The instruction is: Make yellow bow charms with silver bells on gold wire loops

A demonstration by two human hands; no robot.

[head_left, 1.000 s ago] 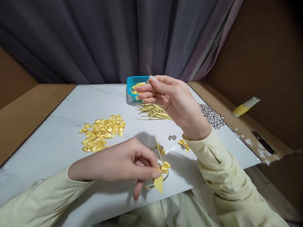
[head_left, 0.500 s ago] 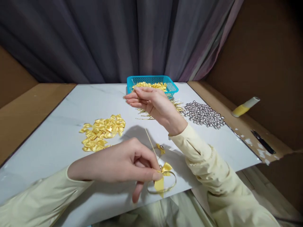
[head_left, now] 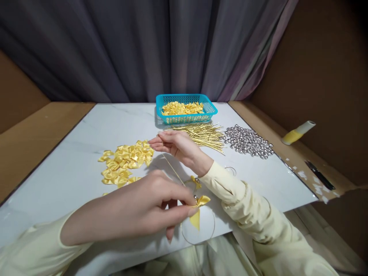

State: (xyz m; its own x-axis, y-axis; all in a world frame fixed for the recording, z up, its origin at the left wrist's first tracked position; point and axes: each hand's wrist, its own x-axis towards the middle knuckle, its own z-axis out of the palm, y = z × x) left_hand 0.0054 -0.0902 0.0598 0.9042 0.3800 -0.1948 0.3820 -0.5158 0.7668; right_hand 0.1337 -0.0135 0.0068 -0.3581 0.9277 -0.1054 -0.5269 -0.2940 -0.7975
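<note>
My left hand is closed, thumb and forefinger pinching a yellow satin ribbon bow with a small silver bead at its knot. A thin loop hangs under the bow. From the bow a thin gold cord runs up and left, in line with the fingertips of my right hand. That hand pinches with thumb and forefinger, its other fingers stretched out; the cord's far end is too fine to make out. Behind the held bow lies another beaded yellow bow.
Loose yellow bows lie in a pile on the left. A blue basket of yellow bows stands at the back. Gold wire strips and silver beads lie before it. On the right are a yellow-and-white tube and a black-handled tool.
My right hand has come down and slightly left, away from the basket, and the gold cord now slants further left. My left hand still pinches the bow; the loop below it looks thinner.
</note>
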